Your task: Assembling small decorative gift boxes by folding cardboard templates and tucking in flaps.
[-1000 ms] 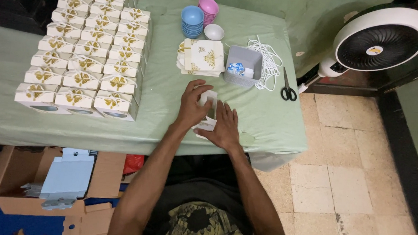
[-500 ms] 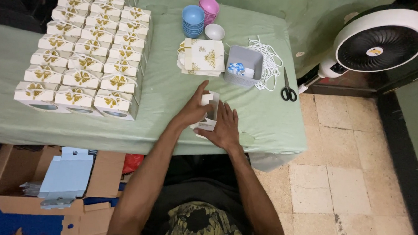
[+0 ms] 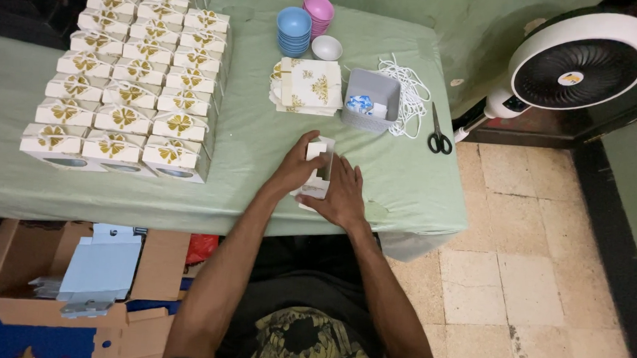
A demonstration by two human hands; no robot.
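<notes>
Green cloth covers the table (image 3: 248, 135) where you work, and a tiled floor (image 3: 516, 284) lies to your right. Far to the left of your hands, below the table edge, a cardboard carton (image 3: 74, 261) holds flat grey sheets (image 3: 103, 266), probably kept low so they do not crowd the surface. Up and to the left of your left hand, finished white boxes with gold bows (image 3: 124, 82) stand in tidy rows, packed close together, so I think they are set aside as done.

Your left hand (image 3: 293, 170) is half closed: its fingers curl around the left side of a small white box (image 3: 317, 173) and grip it, with the thumb at the top flap. Your right hand (image 3: 341, 193) lies open and almost flat on the lower right part of the same box and presses it down against the cloth, which seems to keep it steady. The box is between both hands, near the front edge of the table.

Beyond your hands a stack of flat white sheets with gold print (image 3: 307, 87) waits, and behind it blue bowls (image 3: 293, 31), pink bowls (image 3: 318, 12) and one white bowl (image 3: 327, 47). To the right of the stack are a grey basket (image 3: 370, 102), white cords (image 3: 409, 89) and black scissors (image 3: 439, 131), all within reach. A white fan (image 3: 579, 62) stands far to your right.
</notes>
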